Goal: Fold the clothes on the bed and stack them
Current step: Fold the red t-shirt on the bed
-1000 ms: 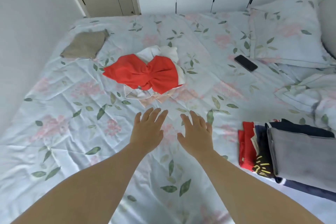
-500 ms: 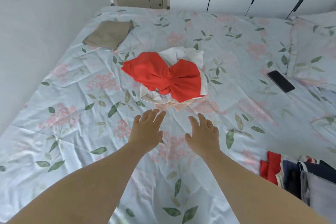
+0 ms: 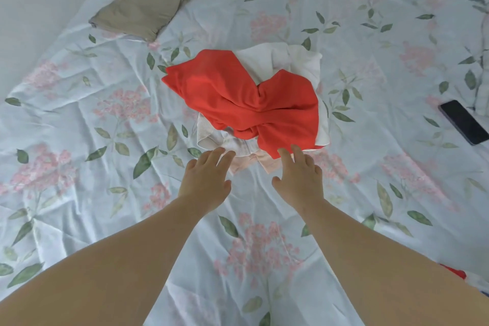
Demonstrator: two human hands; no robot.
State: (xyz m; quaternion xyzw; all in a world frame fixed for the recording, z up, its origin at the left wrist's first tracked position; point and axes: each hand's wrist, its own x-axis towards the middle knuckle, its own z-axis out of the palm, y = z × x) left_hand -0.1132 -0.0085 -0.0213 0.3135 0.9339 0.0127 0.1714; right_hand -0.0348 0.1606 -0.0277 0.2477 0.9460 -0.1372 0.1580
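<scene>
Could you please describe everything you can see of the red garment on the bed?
The red garment is a plain orange-red piece of soft, matte fabric, unfolded and crumpled, with twisted folds near its middle. It lies atop a heap of white clothes on the floral bed sheet. The right hand, fingers straight, reaches its near edge; contact is unclear. The left hand is apart from it.

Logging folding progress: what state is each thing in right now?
red garment: crumpled, twisted, topmost.
white garment: crumpled, under the red garment.
pink garment: unfolded, peeking out beneath both.
khaki garment: folded, lying apart.
phone: flat on the bed, dark.
left hand: open, fingertips at white garment's edge.
right hand: open, fingertips at red garment's edge.
</scene>
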